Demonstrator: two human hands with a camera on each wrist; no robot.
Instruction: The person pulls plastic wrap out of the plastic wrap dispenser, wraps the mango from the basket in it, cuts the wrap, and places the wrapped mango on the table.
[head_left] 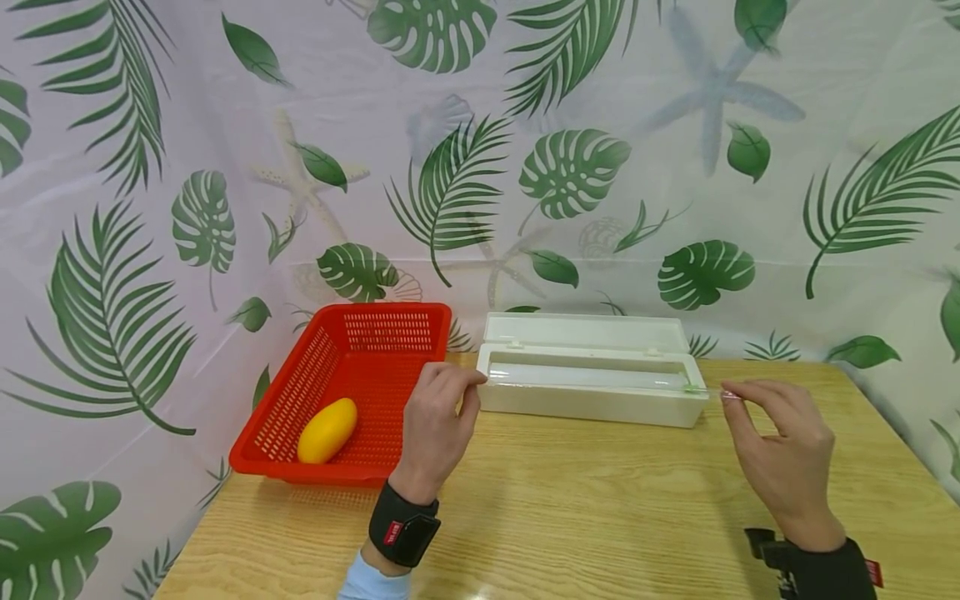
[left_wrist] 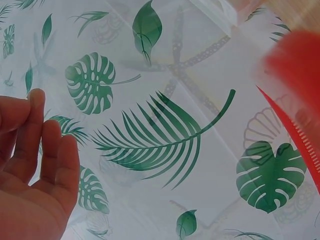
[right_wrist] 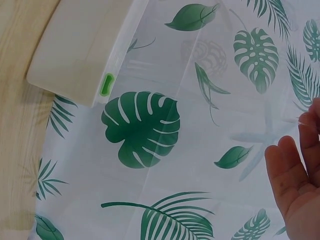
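Note:
A long white cling film dispenser (head_left: 592, 407) stands on the table, its clear-topped lid (head_left: 585, 332) raised at the back. Inside lies a white roll (head_left: 577, 377). My left hand (head_left: 438, 429) is at the box's left front corner, thumb and index finger pinching the edge of a thin clear film. Just beyond the right end, my right hand (head_left: 783, 446) pinches the other side of that film, which glints at the fingertips. A small green piece (right_wrist: 107, 85) shows on the box's end in the right wrist view. The film is barely visible in the wrist views.
Left of the dispenser sits a red perforated basket (head_left: 337, 477) with a yellow mango-like fruit (head_left: 327, 431) in it. The wooden table (head_left: 570, 508) meets a leaf-patterned cloth (head_left: 480, 208) behind and at the sides.

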